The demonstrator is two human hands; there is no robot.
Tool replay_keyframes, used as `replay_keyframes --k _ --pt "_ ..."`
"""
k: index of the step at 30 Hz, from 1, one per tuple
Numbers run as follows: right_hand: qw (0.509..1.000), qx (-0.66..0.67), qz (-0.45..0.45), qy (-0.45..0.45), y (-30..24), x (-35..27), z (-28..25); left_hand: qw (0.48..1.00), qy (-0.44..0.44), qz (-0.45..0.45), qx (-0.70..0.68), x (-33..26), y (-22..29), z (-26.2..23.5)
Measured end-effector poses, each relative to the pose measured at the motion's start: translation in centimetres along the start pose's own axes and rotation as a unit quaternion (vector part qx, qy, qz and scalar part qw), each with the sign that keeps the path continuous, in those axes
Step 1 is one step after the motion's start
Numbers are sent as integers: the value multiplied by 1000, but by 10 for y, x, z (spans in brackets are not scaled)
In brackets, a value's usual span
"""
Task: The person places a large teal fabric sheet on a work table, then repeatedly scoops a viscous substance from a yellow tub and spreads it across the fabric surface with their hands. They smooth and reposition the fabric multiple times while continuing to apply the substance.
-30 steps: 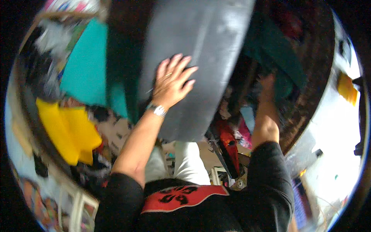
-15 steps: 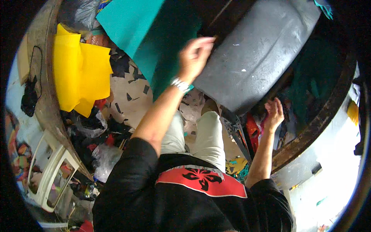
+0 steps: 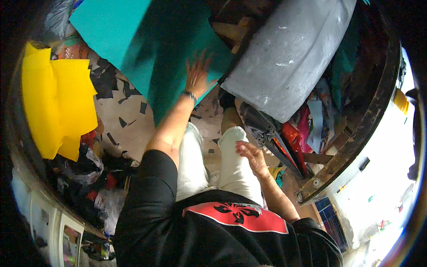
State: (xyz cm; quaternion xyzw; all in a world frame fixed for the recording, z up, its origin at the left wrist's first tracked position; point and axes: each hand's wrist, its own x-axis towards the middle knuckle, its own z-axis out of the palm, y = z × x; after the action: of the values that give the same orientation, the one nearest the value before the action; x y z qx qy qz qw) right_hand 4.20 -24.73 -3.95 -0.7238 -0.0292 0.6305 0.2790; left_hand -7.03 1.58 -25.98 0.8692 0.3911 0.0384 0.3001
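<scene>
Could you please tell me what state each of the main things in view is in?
Teal sheet: spread out, partly shaded
Yellow sheet: creased, uneven-edged
Grey slab: scuffed, with pale marks
Dark scraps: loose, scattered
Left hand: open, fingers spread over the teal sheet; contact unclear
Right hand: fingers loosely bent, nothing visible in it

The teal sheet (image 3: 111,35) looks matt and even, like felt or thin foam. The yellow sheet (image 3: 40,100) has the same dull, soft finish, with creases. The grey slab (image 3: 284,62) shows a smooth, faintly glossy skin (scuffed with pale marks). The curved edge (image 3: 344,163) looks like rough, worn wood. Cloth makes up the pale trousers (image 3: 240,167) and the matt black shirt (image 3: 151,200); crumpled clear plastic (image 3: 111,204) shines.
</scene>
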Motion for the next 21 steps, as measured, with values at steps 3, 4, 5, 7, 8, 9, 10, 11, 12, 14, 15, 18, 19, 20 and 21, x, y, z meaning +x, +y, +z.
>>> replay_keyframes --k 3,4,5,7,8,9,10,11,12,14,15,18,19,20,21 --pt "998 -52 5 -21 10 5 9 987 -51 149 20 64 -12 8" --pt "998 -67 5 -18 12 7 11 978 -53 200 22 82 -16 11" --pt "996 -93 10 -9 14 8 10 979 -97 175 30 97 -18 12" --pt "997 -73 -11 13 18 5 14 976 -174 129 37 114 -15 13" --pt "995 -96 -9 6 20 1 12 970 -180 140 85 116 -14 8" --pt "991 -133 14 2 22 -5 13 956 -223 129 137 115 -13 0" --pt "982 -185 -23 -3 24 -14 14 938 -263 119 192 111 -12 -14" --pt "968 -248 -39 -2 25 -25 14 928 -278 139 204 98 -8 -31" --pt "948 -318 -35 3 28 -36 19 917 -294 164 214 77 -7 -53" --pt "930 -348 -94 73 31 -56 29 921 -354 88 138 31 -3 -107" --pt "916 -370 -112 110 33 -63 36 937 -292 151 116 0 0 -139" --pt "934 -262 -177 166 28 -66 47 933 -248 256 41 -70 22 -229" --pt "939 -232 -197 157 23 -60 48 934 -221 280 -7 -93 34 -259" --pt "922 -113 -341 145 15 -53 51 932 -233 277 -15 -111 47 -287" --pt "923 -109 -358 94 4 -42 50 921 -264 286 -13 -125 62 -313"
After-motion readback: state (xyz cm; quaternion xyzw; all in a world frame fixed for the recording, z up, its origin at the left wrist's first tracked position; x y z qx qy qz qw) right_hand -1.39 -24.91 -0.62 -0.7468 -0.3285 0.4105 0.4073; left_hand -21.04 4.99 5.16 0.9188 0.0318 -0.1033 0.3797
